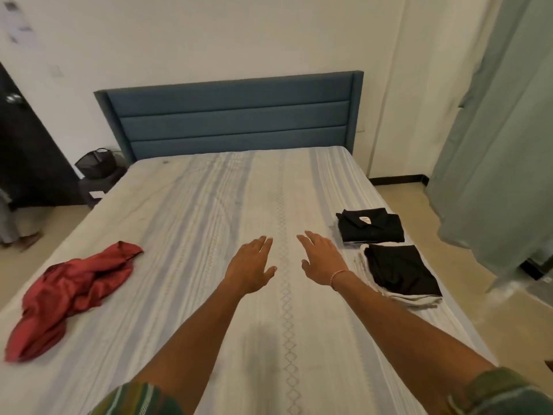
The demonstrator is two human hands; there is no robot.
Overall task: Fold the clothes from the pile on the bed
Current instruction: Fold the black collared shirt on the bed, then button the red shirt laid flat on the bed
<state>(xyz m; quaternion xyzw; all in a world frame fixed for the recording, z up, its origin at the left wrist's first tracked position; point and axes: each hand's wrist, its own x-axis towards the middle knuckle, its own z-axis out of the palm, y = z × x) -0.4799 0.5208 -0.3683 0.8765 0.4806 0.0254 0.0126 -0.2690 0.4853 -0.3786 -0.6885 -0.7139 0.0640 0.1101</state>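
Bed [194,220]: red garment [71,292] crumpled, blurred

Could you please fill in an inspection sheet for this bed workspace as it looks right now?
Surface: striped bed sheet, lightly creased.
Job's things: red garment crumpled at left; black shirt folded at right; black cloth folded on a pale cloth.
Clutter: nothing seen.
Hands: left hand and right hand open, holding nothing.
Cables: nothing seen.
Surroundings: blue headboard, black basket, green curtain.
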